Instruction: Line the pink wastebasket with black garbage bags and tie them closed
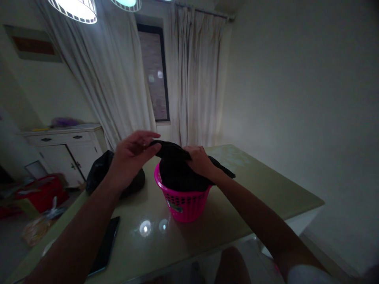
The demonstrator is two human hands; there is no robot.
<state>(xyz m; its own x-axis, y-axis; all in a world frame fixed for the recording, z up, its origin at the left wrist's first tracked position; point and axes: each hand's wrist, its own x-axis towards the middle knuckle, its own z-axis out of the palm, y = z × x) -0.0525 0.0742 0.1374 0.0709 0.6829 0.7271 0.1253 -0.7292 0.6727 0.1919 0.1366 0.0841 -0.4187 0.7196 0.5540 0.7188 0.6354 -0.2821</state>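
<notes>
A pink plastic basket [186, 203] with slotted sides stands upright on the table. A black plastic bag [180, 173] fills its mouth and drapes over the rim, with one end sticking out to the right. My left hand [130, 156] is at the upper left of the basket, pinching the raised edge of the bag between thumb and fingers. Over the middle of the basket, my right hand [201, 159] is closed on the same bag; its fingertips are partly hidden by the black plastic.
A bulky black bag [137, 183] sits left of the basket, partly behind my left arm. A dark tablet or phone [108, 244] lies on the glossy table [251, 169]. Further left are a white cabinet [85, 150] and a red bag [47, 193] on the floor.
</notes>
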